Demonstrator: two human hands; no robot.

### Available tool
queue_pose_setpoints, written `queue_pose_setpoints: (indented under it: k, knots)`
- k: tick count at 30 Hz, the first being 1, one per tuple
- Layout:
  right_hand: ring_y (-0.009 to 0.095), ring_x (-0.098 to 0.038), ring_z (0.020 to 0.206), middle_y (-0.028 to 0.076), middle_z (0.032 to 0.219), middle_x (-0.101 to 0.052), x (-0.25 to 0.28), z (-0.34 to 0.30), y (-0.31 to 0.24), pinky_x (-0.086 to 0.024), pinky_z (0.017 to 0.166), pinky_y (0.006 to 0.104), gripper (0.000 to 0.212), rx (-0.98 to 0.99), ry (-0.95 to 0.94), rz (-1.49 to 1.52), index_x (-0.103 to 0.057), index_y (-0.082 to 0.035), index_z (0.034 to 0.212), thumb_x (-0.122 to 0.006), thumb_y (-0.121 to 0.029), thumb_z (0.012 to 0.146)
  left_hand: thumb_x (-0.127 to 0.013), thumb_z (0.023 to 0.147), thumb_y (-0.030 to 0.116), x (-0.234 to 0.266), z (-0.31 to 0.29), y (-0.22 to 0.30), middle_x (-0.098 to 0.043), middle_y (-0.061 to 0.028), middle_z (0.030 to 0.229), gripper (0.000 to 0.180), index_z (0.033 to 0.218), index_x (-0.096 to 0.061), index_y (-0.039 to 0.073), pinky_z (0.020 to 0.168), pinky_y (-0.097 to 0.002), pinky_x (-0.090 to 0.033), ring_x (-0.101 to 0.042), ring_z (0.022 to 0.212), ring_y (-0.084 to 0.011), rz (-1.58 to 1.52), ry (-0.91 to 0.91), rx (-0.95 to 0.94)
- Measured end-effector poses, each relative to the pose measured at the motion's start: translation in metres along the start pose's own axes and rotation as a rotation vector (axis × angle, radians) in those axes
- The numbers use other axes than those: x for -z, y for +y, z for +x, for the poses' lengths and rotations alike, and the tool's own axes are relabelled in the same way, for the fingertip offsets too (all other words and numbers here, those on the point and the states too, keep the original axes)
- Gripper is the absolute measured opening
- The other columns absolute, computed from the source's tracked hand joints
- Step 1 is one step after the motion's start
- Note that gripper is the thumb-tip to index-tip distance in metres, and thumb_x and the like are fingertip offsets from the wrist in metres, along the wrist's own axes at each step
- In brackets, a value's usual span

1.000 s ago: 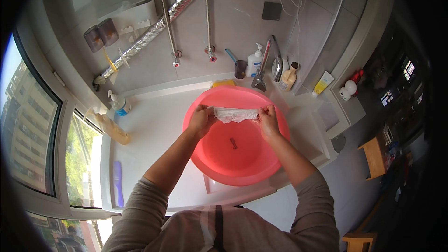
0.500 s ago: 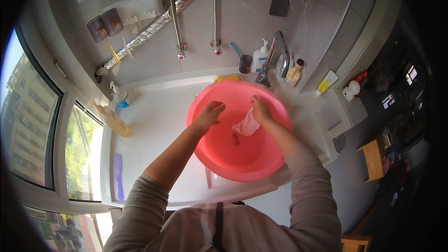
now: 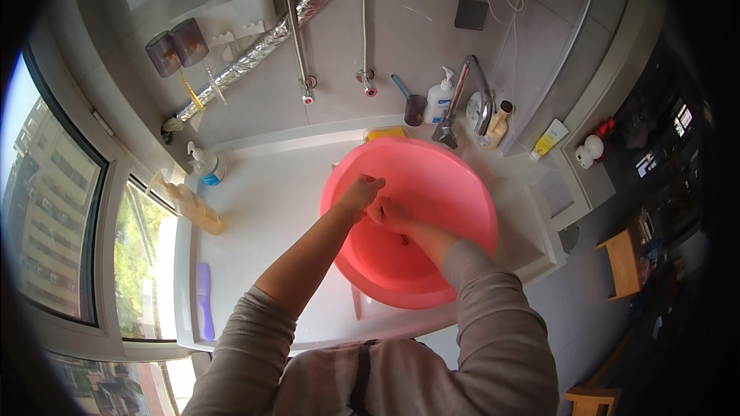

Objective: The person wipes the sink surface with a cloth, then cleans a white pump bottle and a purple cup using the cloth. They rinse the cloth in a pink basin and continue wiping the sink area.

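Over the pink basin (image 3: 462, 185), my two hands meet at its left side. My left hand (image 3: 362, 192) is closed, its fingers curled together near the rim. Just below and right of it, my right hand (image 3: 393, 216) is closed too, its fingers against the left one. The pale pink cloth that it held is almost wholly hidden between the hands; what my left fingers grip does not show. On the basin's bottom, below my right hand, lies a small dark item (image 3: 404, 239), too unclear to name.
The basin rests on a white sink counter (image 3: 262, 223). Behind it stand a faucet (image 3: 445, 133), a white pump bottle (image 3: 439, 98) and a cup (image 3: 415, 110). A yellow tube (image 3: 549, 139) is at right. Pump bottles (image 3: 206, 164) and a purple brush (image 3: 204, 300) line the left.
My right hand has moved left across the basin to my left hand. The cloth, which hung open from it, is now bunched out of sight. My left hand's fingers have closed.
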State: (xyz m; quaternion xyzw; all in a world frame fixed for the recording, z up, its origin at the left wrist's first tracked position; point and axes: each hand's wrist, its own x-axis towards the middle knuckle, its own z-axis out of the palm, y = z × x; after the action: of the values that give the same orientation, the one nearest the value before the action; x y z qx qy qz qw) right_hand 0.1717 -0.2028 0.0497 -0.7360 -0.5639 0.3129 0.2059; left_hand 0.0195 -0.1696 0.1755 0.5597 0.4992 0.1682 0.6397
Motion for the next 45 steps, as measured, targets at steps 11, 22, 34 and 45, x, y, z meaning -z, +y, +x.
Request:
queue_pose_setpoints:
  k: [11,22,34,45]
  knots:
    - [0.009,-0.045,0.055,-0.002,0.066,-0.048,0.026,-0.004,-0.037,-0.035,0.047,0.0272,0.026,-0.142,-0.030,0.513,-0.054,-0.012,0.083,-0.048,-0.034,0.094,-0.035,0.098,0.049,-0.033,0.147,-0.115,-0.055,-0.0193,0.122,0.060,0.129,-0.049,0.000,0.086,-0.0465,-0.046,-0.056,0.106,-0.0348,-0.232,0.225,0.191]
    - [0.040,-0.062,0.071,0.022,0.071,-0.062,0.036,-0.052,-0.087,-0.049,0.063,0.0472,0.050,0.259,0.631,0.071,-0.058,-0.004,0.073,-0.047,-0.048,0.094,-0.038,0.101,0.032,-0.057,0.102,-0.074,-0.056,-0.0026,0.085,0.027,0.097,-0.054,0.010,0.064,-0.0318,-0.047,-0.054,0.074,-0.0166,-0.853,-0.314,-0.109]
    - [0.033,-0.060,0.099,0.018,0.106,-0.062,-0.047,0.060,0.141,-0.048,0.080,0.0509,0.044,0.106,0.463,-0.507,-0.058,-0.004,0.109,-0.048,-0.043,0.090,-0.052,0.089,0.045,-0.046,0.062,-0.063,-0.058,-0.0149,0.102,0.057,0.120,-0.050,-0.002,0.061,-0.0436,-0.047,-0.057,0.072,-0.0262,-0.161,0.216,0.181]
    - [0.028,-0.061,0.065,0.018,0.077,-0.060,0.017,-0.028,-0.057,-0.048,0.060,0.0424,0.030,0.063,0.436,0.353,-0.056,-0.003,0.089,-0.060,-0.032,0.090,-0.043,0.096,0.036,-0.041,0.093,-0.083,-0.061,-0.0151,0.103,0.044,0.119,-0.052,0.000,0.069,-0.0398,-0.052,-0.061,0.080,-0.0240,-0.544,-0.091,0.055]
